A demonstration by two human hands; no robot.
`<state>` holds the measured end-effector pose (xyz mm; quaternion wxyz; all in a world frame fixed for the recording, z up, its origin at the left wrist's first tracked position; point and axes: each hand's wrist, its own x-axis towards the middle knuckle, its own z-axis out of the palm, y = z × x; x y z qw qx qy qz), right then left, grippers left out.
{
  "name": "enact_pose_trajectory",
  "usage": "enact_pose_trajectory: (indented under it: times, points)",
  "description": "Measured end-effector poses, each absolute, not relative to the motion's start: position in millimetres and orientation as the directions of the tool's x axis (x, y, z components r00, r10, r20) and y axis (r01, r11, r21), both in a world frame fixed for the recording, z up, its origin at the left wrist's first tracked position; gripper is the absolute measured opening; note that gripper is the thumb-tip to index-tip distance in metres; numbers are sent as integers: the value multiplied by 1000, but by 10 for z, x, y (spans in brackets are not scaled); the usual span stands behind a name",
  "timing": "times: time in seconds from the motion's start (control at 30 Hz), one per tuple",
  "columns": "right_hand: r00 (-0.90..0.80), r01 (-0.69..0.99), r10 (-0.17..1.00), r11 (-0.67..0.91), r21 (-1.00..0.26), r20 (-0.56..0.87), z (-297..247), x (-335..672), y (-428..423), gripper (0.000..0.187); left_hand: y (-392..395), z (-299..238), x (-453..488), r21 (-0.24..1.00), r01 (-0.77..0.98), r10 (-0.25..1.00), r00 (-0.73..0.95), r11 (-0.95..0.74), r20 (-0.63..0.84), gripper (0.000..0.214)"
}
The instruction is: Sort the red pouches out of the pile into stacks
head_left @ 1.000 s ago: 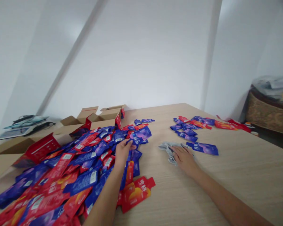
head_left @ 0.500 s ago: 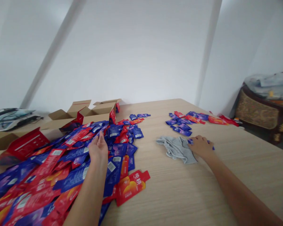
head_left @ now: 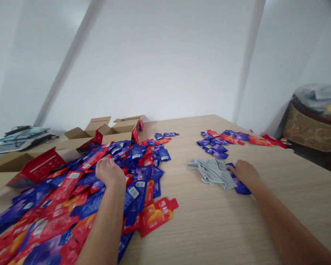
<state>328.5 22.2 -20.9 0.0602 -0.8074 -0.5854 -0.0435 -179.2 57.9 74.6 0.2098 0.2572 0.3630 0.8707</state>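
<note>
My left hand [head_left: 110, 172] is above a heap of blue and red spouted pouches [head_left: 96, 202], its fingers curled in. Whether anything is inside that curl I cannot make out. On the right, my right hand [head_left: 245, 172] grips a blue pouch [head_left: 241, 187] low over the table, thumb and fingers at its upper side. Beside this pouch, to the left, lies a crumpled grey cloth [head_left: 213, 173]. A red pouch [head_left: 157, 216] with orange fruit printed on it lies at the heap's right edge.
Open cardboard boxes [head_left: 118, 129] stand behind the heap, and another open box [head_left: 13, 162] is at the left. Scattered pouches [head_left: 217, 141] lie farther back on the wooden table [head_left: 198, 228]. A carved chair [head_left: 310, 127] stands beyond the right edge.
My left hand has moved slightly left over the heap and its fingers have curled more. My right hand has shifted right and turned, so more of the blue pouch shows. The view has swung slightly left.
</note>
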Motion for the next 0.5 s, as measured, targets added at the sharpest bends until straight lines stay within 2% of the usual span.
enact_pose_trajectory:
  times: [0.1,0.17,0.23,0.3,0.37,0.4,0.43,0.5]
  points:
    - [382,920,920,-369,-131,88,-175,3239,204,46,524,805,-1558,692,-243,545,-798,-680,255,20]
    - [446,884,890,-422,-199,91,-96,3256,165,46,452,861,-1324,678,-309,623,-731,-666,278,24]
    - [523,839,835,-467,-280,172,30,3322,111,48,369,911,-1075,681,-375,711,-632,-629,309,25]
    - [604,785,732,-480,-392,314,183,3386,54,49,287,941,-845,711,-410,785,-527,-571,326,28]
    - [619,772,642,-395,-498,452,323,3356,1,48,210,937,-641,781,-419,870,-383,-464,311,31]
    - [585,790,638,-310,-529,500,375,3278,-26,47,170,917,-544,829,-408,917,-278,-382,285,32]
    - [523,815,665,-207,-541,533,408,3155,-52,45,129,884,-447,882,-379,959,-147,-279,241,34]
    - [305,849,793,24,-529,527,416,2790,-109,39,39,780,-258,969,-239,981,158,-69,109,40]
